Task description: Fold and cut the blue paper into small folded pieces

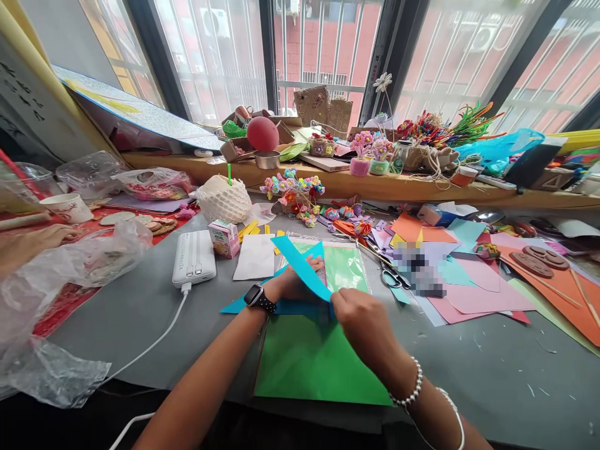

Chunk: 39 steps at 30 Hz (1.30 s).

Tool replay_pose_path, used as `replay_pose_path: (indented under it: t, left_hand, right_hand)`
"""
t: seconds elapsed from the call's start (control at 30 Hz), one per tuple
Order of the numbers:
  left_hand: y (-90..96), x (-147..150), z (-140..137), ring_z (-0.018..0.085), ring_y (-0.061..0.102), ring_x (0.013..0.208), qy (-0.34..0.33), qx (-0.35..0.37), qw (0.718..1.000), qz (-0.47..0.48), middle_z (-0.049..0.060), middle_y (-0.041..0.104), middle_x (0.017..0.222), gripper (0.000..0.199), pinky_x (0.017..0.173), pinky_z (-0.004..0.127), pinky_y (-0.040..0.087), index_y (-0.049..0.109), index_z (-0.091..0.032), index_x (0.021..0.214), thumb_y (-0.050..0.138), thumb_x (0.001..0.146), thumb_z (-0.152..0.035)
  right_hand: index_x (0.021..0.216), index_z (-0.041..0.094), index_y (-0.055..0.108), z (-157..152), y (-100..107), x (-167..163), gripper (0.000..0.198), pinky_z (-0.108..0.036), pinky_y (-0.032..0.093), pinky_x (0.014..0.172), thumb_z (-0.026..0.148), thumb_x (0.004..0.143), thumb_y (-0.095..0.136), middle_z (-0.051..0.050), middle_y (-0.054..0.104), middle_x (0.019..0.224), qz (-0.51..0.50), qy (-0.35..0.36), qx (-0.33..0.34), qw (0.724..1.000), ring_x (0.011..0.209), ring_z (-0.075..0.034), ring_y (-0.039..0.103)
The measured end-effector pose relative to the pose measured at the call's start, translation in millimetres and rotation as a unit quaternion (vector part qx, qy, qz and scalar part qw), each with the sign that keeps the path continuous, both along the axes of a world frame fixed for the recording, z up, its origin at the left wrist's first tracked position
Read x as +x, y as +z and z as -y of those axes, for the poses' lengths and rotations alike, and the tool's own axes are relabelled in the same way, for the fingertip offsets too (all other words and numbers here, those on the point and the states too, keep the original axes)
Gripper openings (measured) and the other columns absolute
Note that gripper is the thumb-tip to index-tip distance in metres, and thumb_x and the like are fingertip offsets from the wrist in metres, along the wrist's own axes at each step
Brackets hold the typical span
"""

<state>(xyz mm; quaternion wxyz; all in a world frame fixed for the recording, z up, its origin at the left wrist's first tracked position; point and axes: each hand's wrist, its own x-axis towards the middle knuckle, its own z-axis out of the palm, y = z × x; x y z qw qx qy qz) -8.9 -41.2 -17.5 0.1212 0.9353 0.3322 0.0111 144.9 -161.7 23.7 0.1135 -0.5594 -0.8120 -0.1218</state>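
Blue strip [300,265] raised over blue sheet [295,307], central worktop [435,359]
Right hand [360,317] pinches the strip's near end; left hand [289,284] lies on the sheet, apparently steadying it, its grip too hidden to tell.

My count reads: two sets of fingers [341,305]; one lifted blue strip [302,265]; one watch [254,296], one beaded bracelet [416,384] and one plain bangle [456,406] on me. Upon the surface [459,381]: one power bank [194,257], one drink carton [224,239], one green straw [229,172], one paper cup [68,209], two thin sticks [554,290]. Upon the ledge [407,186]: one red ball [263,134], two small flower pots [359,166].
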Motion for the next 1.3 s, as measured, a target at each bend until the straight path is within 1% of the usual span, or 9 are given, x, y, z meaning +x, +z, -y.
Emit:
replay_pose_path:
  t: [0.1, 0.23, 0.4, 0.6, 0.67, 0.77, 0.9, 1.17, 1.3]
  left_hand:
    - [-1.5, 0, -2, 0.032, 0.021, 0.124, -0.003, -0.005, 1.0, -0.005, 0.009, 0.032, 0.135, 0.087, 0.103, 0.038, 0.018, 0.028, -0.012, 0.13, 0.051, 0.062, -0.062]
    - [8.3, 0, 5, 0.034, 0.022, 0.123, 0.019, -0.02, 1.0, 0.004, 0.009, 0.028, 0.137, 0.088, 0.101, 0.043, 0.018, 0.031, -0.016, 0.129, 0.047, 0.06, -0.068]
    - [15.8, 0, 10, 0.033, 0.031, 0.119, 0.027, -0.031, 0.999, 0.009, 0.009, 0.039, 0.13, 0.082, 0.098, 0.045, 0.02, 0.036, -0.021, 0.124, 0.046, 0.059, -0.07]
    - [14.0, -2, 10, 0.028, 0.052, 0.092, 0.03, -0.012, 0.999, 0.009, 0.008, 0.059, 0.097, 0.062, 0.09, 0.043, 0.031, 0.055, -0.017, 0.092, 0.046, 0.061, -0.069]
    - [14.0, -2, 11, 0.029, 0.048, 0.1, 0.026, -0.009, 0.999, 0.016, 0.01, 0.055, 0.105, 0.063, 0.094, 0.043, 0.027, 0.052, -0.016, 0.097, 0.048, 0.061, -0.067]
    - [13.3, -2, 11, 0.03, 0.029, 0.12, 0.023, -0.023, 0.999, 0.016, 0.011, 0.04, 0.127, 0.075, 0.102, 0.045, 0.011, 0.041, -0.016, 0.115, 0.049, 0.061, -0.067]
    - [12.0, -3, 10, 0.028, 0.01, 0.128, 0.026, -0.057, 0.998, -0.007, 0.012, 0.02, 0.139, 0.091, 0.102, 0.046, 0.002, 0.024, -0.015, 0.13, 0.041, 0.062, -0.072]
    - [15.0, 0, 9, 0.028, 0.008, 0.129, 0.035, -0.061, 0.998, -0.005, 0.009, 0.016, 0.141, 0.096, 0.101, 0.049, 0.001, 0.021, -0.017, 0.132, 0.046, 0.057, -0.073]
    - [12.1, 0, 8, 0.028, 0.008, 0.129, 0.032, -0.051, 0.998, 0.003, 0.009, 0.017, 0.14, 0.1, 0.102, 0.048, 0.002, 0.019, -0.017, 0.133, 0.045, 0.056, -0.074]
  right_hand:
    - [0.069, 0.018, 0.058, 3, -4, -1, 0.019, -0.024, 0.027, 0.048, 0.011, 0.079, 0.043, -0.004, 0.06, 0.064, -0.047, 0.006, 0.013, 0.999, 0.056, -0.015, 0.053]
    - [0.088, 0.017, 0.058, 2, -14, 21, 0.016, -0.025, 0.034, 0.055, 0.026, 0.08, 0.049, -0.006, 0.064, 0.079, -0.127, -0.059, 0.001, 0.99, 0.068, -0.019, 0.058]
    - [0.084, 0.019, 0.059, -6, -19, 35, 0.017, -0.025, 0.035, 0.053, 0.028, 0.081, 0.044, -0.002, 0.064, 0.067, -0.225, -0.105, -0.037, 0.968, 0.06, -0.017, 0.058]
    - [0.113, 0.016, 0.041, -9, -23, 42, 0.034, -0.024, 0.041, 0.054, 0.023, 0.08, 0.041, -0.001, 0.061, 0.068, -0.337, -0.071, -0.041, 0.938, 0.055, -0.015, 0.057]
    - [0.112, 0.017, 0.04, -7, -24, 51, 0.031, -0.025, 0.044, 0.056, 0.019, 0.081, 0.037, -0.003, 0.062, 0.078, -0.341, -0.025, -0.049, 0.938, 0.061, -0.015, 0.058]
    - [0.104, 0.023, 0.049, -3, -24, 67, 0.032, -0.027, 0.046, 0.065, 0.01, 0.081, 0.03, -0.005, 0.06, 0.097, -0.281, 0.059, -0.074, 0.955, 0.081, -0.016, 0.058]
    - [0.107, 0.028, 0.051, -5, -28, 83, 0.035, -0.033, 0.045, 0.079, 0.01, 0.082, 0.035, -0.004, 0.055, 0.109, -0.223, 0.107, -0.076, 0.966, 0.099, -0.018, 0.052]
    - [0.081, 0.027, 0.065, -26, -33, 86, 0.016, -0.04, 0.043, 0.084, 0.019, 0.079, 0.051, -0.003, 0.034, 0.129, -0.265, 0.14, -0.019, 0.954, 0.115, -0.025, 0.036]
    - [0.076, 0.027, 0.066, -35, -25, 81, 0.012, -0.046, 0.038, 0.09, 0.024, 0.078, 0.054, -0.003, 0.039, 0.126, -0.272, 0.16, -0.014, 0.949, 0.115, -0.026, 0.035]
